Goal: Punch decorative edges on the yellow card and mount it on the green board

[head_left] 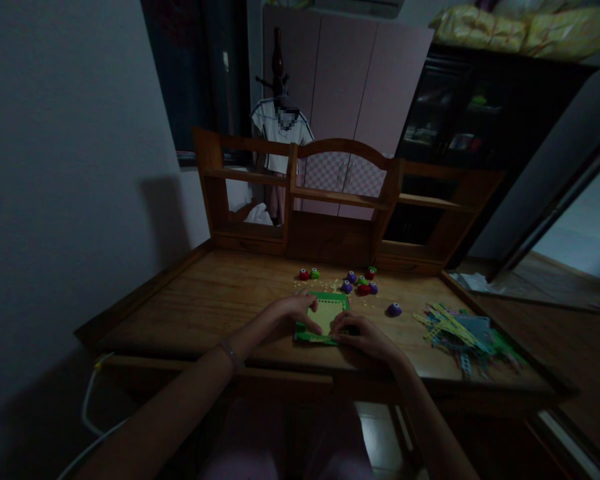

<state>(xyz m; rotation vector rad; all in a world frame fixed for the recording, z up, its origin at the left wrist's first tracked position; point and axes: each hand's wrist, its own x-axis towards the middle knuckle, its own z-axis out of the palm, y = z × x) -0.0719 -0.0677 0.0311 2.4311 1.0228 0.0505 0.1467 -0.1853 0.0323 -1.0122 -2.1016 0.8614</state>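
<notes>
A green card with a pale yellow sheet on it lies near the front of the wooden desk. A row of dark dots or holes runs along the sheet's top edge. My left hand rests over the card's left side, thumb stretched across the sheet and apart from the bent forefinger. At the lower right corner, my right hand has its fingers bent and pressed together on the card's front edge. Both hands touch the card; the fingertips are partly hidden.
Several small dome-shaped pieces, including a purple one and a red one, stand beyond the card among scattered yellow bits. Paper strips are heaped at the right. A wooden shelf closes the desk's back.
</notes>
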